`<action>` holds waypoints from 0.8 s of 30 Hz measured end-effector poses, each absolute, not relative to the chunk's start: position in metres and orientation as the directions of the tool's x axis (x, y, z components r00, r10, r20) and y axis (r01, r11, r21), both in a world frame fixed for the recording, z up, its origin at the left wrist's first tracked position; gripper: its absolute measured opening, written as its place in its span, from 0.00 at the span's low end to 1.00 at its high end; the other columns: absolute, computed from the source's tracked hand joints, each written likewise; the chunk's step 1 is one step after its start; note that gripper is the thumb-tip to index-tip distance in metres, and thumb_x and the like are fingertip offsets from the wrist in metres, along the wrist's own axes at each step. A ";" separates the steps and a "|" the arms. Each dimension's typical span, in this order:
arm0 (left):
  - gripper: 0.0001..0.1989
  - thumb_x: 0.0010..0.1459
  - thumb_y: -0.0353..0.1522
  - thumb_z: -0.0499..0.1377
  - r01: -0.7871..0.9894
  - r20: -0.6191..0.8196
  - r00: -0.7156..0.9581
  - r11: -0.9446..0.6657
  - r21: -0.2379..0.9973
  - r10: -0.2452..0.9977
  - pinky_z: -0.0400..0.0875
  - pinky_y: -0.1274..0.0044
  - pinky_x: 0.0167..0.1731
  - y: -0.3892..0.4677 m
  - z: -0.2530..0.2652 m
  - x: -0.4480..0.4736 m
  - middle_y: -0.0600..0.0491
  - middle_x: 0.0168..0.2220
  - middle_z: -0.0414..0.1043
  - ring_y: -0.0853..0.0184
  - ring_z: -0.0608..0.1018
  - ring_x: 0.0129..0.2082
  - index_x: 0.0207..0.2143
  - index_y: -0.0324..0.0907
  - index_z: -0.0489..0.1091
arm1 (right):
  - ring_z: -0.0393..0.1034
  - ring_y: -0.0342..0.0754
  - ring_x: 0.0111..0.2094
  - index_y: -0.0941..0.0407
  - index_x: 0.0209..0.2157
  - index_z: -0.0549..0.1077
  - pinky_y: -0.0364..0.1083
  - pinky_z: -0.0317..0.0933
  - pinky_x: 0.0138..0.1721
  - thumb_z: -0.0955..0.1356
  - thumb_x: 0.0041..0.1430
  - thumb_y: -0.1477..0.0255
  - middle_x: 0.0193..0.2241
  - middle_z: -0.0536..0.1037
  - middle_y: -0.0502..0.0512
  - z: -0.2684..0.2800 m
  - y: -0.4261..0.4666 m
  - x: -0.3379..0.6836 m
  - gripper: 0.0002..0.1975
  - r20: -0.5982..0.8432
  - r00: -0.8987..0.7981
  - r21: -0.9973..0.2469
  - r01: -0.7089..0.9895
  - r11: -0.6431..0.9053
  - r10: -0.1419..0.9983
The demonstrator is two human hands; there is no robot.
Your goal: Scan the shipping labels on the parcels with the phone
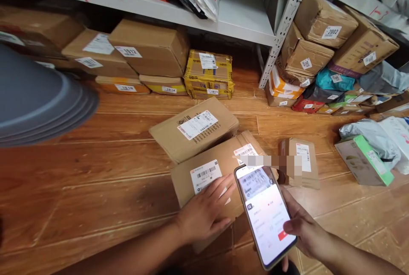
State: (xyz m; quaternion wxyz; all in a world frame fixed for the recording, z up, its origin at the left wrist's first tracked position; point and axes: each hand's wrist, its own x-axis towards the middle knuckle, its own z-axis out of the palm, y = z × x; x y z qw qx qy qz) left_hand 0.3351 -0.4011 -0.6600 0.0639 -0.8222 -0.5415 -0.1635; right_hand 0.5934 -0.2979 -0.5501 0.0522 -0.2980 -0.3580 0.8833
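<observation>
My left hand lies flat on a brown cardboard box, its fingers stretched over part of a white shipping label. A second label is stuck near the box's far right end. My right hand is wrapped round a smartphone, held above the box's right part. My right thumb rests on the lit screen, by a red button. The upper screen shows a picture of a label; its text is too blurred to read. Just behind stands another labelled cardboard box.
A smaller labelled box sits on the wooden floor to the right, and a green-edged box with plastic parcels lies beyond it. Numbered boxes line the grey shelf. A perforated metal post rises between shelves. A dark grey rounded shape blocks the left.
</observation>
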 end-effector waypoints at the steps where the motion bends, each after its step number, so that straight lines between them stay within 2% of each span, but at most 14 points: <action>1: 0.41 0.58 0.46 0.57 0.914 0.329 0.348 -0.395 0.090 0.878 0.67 0.65 0.57 -0.402 -0.661 0.335 0.34 0.65 0.59 0.49 0.61 0.65 0.68 0.33 0.51 | 0.76 0.48 0.29 0.45 0.65 0.52 0.39 0.67 0.18 0.74 0.51 0.61 0.40 0.76 0.53 -0.547 -0.297 0.590 0.43 -0.481 -0.820 -0.671 0.115 -0.733 0.311; 3: 0.41 0.58 0.44 0.57 0.917 0.297 0.327 -0.378 0.130 0.897 0.69 0.64 0.55 -0.403 -0.662 0.335 0.34 0.66 0.57 0.47 0.62 0.64 0.68 0.35 0.49 | 0.75 0.46 0.28 0.46 0.62 0.56 0.38 0.67 0.18 0.74 0.52 0.61 0.39 0.76 0.52 -0.542 -0.295 0.585 0.40 -0.479 -0.817 -0.677 0.112 -0.727 0.320; 7: 0.39 0.60 0.42 0.55 0.906 0.268 0.324 -0.379 0.188 0.907 0.70 0.63 0.55 -0.402 -0.661 0.335 0.35 0.66 0.57 0.48 0.62 0.64 0.69 0.38 0.48 | 0.77 0.48 0.29 0.46 0.64 0.52 0.39 0.67 0.18 0.73 0.53 0.62 0.42 0.77 0.54 -0.537 -0.292 0.582 0.41 -0.492 -0.804 -0.682 0.119 -0.721 0.333; 14: 0.39 0.61 0.43 0.53 0.910 0.298 0.323 -0.382 0.162 0.898 0.71 0.64 0.53 -0.401 -0.663 0.334 0.35 0.64 0.58 0.48 0.64 0.61 0.70 0.37 0.45 | 0.77 0.48 0.29 0.45 0.63 0.55 0.39 0.68 0.18 0.73 0.52 0.63 0.41 0.77 0.52 -0.539 -0.292 0.586 0.40 -0.491 -0.800 -0.666 0.089 -0.740 0.346; 19: 0.41 0.59 0.41 0.54 0.908 0.317 0.302 -0.372 0.190 0.899 0.70 0.63 0.55 -0.402 -0.669 0.335 0.35 0.66 0.54 0.48 0.62 0.63 0.70 0.39 0.44 | 0.80 0.54 0.34 0.44 0.67 0.48 0.39 0.67 0.18 0.72 0.54 0.62 0.45 0.78 0.57 -0.537 -0.291 0.587 0.44 -0.484 -0.815 -0.677 0.120 -0.726 0.317; 24: 0.38 0.62 0.42 0.52 0.904 0.335 0.331 -0.398 0.156 0.882 0.71 0.63 0.53 -0.399 -0.665 0.335 0.33 0.66 0.52 0.47 0.60 0.63 0.69 0.36 0.45 | 0.80 0.55 0.34 0.47 0.66 0.51 0.39 0.67 0.18 0.72 0.55 0.61 0.44 0.79 0.57 -0.538 -0.291 0.588 0.41 -0.483 -0.816 -0.689 0.130 -0.713 0.318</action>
